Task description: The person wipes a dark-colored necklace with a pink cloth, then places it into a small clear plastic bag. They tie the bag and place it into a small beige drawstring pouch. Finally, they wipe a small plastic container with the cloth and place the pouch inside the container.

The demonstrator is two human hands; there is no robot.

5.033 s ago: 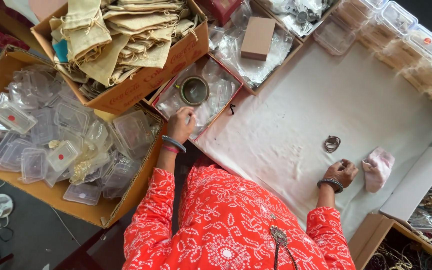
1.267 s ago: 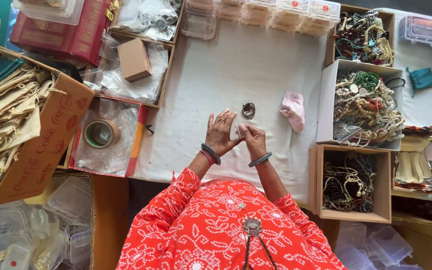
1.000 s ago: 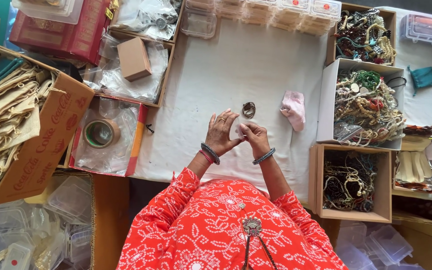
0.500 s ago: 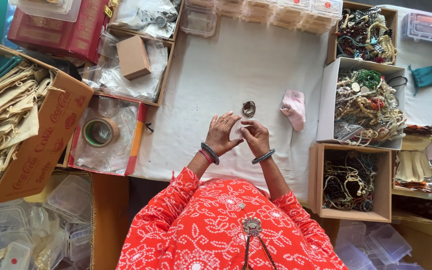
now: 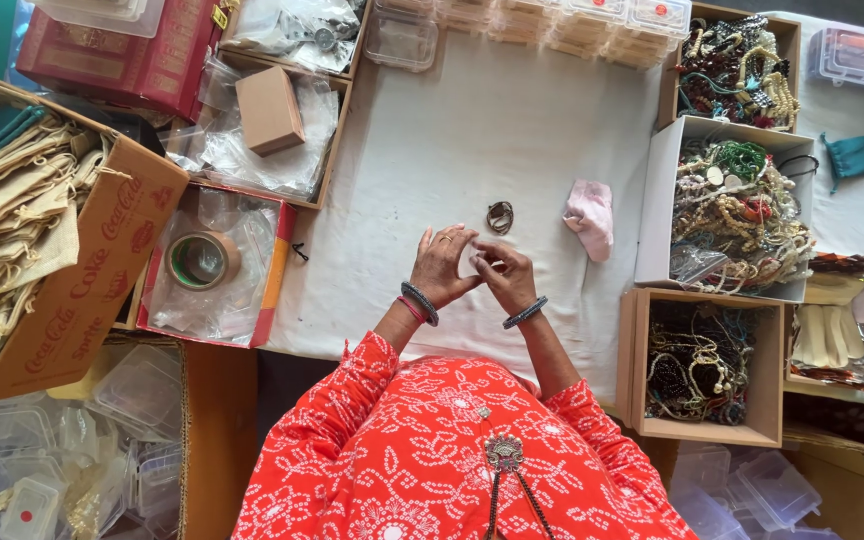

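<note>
My left hand (image 5: 440, 266) and my right hand (image 5: 503, 274) meet over the white cloth (image 5: 472, 130), both pinching a small clear plastic pouch (image 5: 473, 262) between the fingertips. Each wrist carries dark bangles. Just beyond the hands a small dark coiled piece of jewellery (image 5: 499, 216) lies on the cloth, with a pink cloth (image 5: 589, 217) to its right.
A red tray with clear pouches and a tape roll (image 5: 200, 260) sits left. A cardboard box of beige drawstring bags (image 5: 22, 220) stands far left. Boxes of beaded jewellery (image 5: 737, 205) line the right. Clear plastic cases (image 5: 42, 460) fill a carton at lower left.
Five seconds ago my left hand reached into the red tray and my right hand rested by the pink cloth. Since then both hands came together, working the clear pouch with small finger movements.
</note>
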